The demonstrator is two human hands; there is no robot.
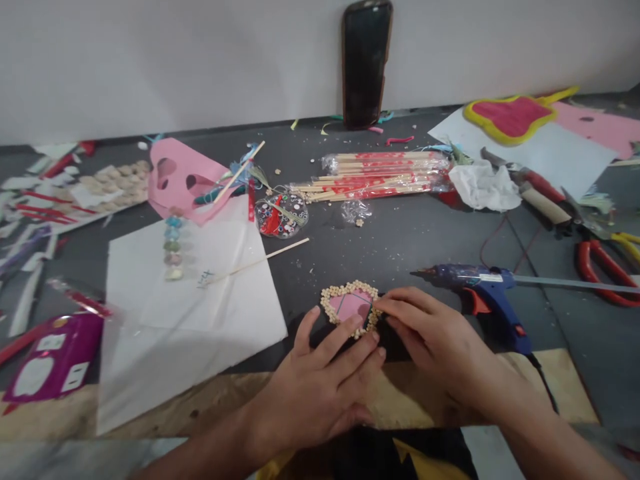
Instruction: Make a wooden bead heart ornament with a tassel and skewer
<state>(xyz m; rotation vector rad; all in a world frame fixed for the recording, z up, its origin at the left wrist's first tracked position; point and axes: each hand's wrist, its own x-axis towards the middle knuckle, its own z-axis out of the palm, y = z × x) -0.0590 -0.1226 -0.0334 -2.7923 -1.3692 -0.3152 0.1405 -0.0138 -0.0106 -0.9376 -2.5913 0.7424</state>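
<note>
Ok, heart pc (pixel 350 305) w/ pale bumpy rim & pink center lies L of glue gun (pixel 484 280), nr its nozzle. L hand (pixel 320 380): fingers apart, tips on heart's near edge. R hand (pixel 443 333), btwn heart & glue gun: thumb + fingertips tog. at heart's R edge, can't tell if clamped on anything. Stick bundles (pixel 380 183) beyond glue gun, to L; phone (pixel 367 63) upright farther back; white sheet (pixel 250 313) well L of glue gun.

I could read no words, numbers or brands, the pale label (pixel 491 277) on my glue gun (pixel 500 301) was too small; the white panels (pixel 33 377) on the purple packet (pixel 61 355) were too blurred.
</note>
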